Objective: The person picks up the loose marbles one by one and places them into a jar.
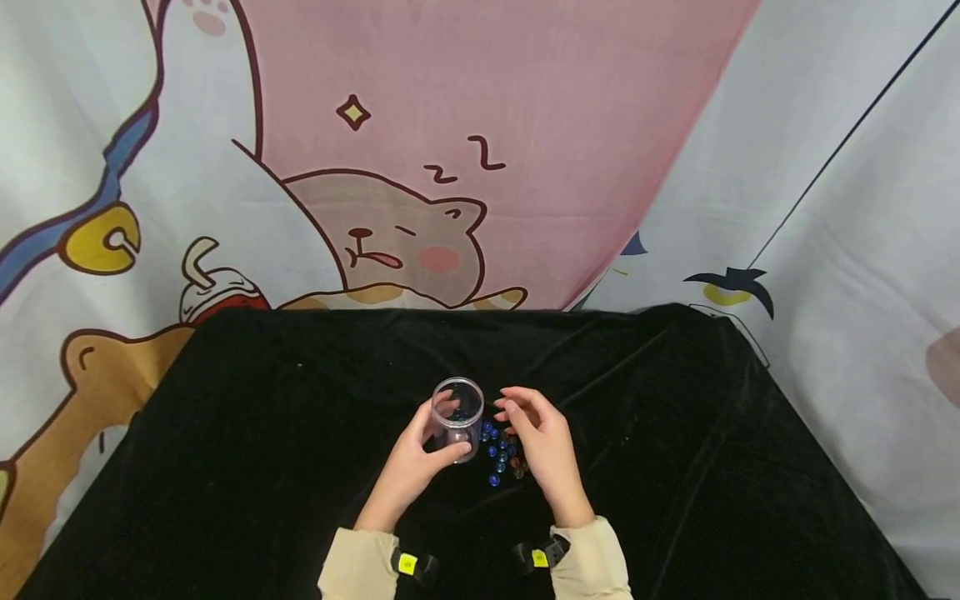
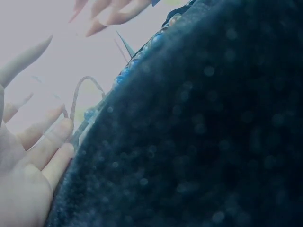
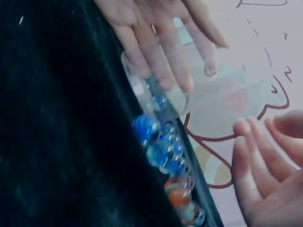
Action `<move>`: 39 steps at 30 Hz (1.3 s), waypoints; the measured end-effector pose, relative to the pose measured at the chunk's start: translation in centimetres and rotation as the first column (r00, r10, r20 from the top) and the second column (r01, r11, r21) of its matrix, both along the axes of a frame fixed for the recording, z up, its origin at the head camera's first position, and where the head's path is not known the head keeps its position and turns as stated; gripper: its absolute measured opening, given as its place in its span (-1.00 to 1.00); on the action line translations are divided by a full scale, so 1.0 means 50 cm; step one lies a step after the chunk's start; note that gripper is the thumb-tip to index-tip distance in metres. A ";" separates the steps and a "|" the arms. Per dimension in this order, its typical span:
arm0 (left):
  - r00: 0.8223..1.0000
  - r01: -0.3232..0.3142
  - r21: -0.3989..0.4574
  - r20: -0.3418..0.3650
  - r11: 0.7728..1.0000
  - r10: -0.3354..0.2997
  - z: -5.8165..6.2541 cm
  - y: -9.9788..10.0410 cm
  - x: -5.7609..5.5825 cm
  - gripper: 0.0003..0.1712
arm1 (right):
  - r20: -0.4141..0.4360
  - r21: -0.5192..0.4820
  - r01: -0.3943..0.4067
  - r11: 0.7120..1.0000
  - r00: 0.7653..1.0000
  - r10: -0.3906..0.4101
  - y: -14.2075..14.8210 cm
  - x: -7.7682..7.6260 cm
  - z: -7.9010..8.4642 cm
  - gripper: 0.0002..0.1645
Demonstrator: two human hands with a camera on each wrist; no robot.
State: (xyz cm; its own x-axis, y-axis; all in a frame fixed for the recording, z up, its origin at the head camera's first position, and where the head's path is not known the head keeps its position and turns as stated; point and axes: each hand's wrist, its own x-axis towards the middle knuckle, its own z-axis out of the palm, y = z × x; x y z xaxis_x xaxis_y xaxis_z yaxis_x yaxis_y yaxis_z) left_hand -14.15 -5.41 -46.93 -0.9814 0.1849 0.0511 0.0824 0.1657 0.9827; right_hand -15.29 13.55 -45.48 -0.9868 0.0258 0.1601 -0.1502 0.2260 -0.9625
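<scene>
The left hand [image 1: 417, 458] grips a clear plastic jar [image 1: 462, 423], thumb on the near side and fingers curled around the far side, its round mouth facing up. Glass marbles [image 1: 501, 457] lie just right of the jar on the black velvet cloth [image 1: 285, 433] covering the bench, mostly blue, with an orange marble [image 3: 180, 196] among them. The right hand [image 1: 546, 443] hovers beside the marbles, fingers loosely bent and apart from the thumb, pinching nothing visible. Behind hangs a cartoon-printed curtain [image 1: 570, 125].
</scene>
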 end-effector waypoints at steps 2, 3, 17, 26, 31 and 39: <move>1.000 -0.002 0.008 0.004 1.000 0.002 -0.008 -0.001 -0.003 -0.24 | 0.017 0.037 0.018 0.999 1.000 -0.019 0.006 -0.007 -0.016 -0.70; 1.000 -0.003 0.009 0.001 1.000 0.003 -0.015 -0.002 -0.006 -0.23 | 0.034 0.054 0.025 0.998 0.999 -0.027 0.008 -0.009 -0.019 -0.72; 1.000 -0.016 0.021 -0.022 1.000 0.016 -0.061 -0.003 -0.022 -0.23 | 0.204 0.414 -0.058 0.909 0.978 -0.031 0.039 -0.013 -0.035 -0.78; 1.000 -0.001 0.003 -0.017 1.000 0.001 -0.059 -0.005 -0.022 -0.23 | 0.225 0.466 -0.112 0.878 0.974 0.005 0.037 -0.010 -0.035 -0.72; 1.000 -0.015 -0.004 0.002 1.000 0.015 -0.057 -0.004 -0.021 -0.24 | 0.230 0.492 -0.126 0.861 0.973 0.011 0.034 -0.010 -0.033 -0.71; 1.000 -0.028 -0.005 0.007 1.000 0.028 -0.055 -0.002 -0.020 -0.25 | 0.210 0.536 -0.109 0.837 0.978 -0.007 0.033 -0.010 -0.033 -0.72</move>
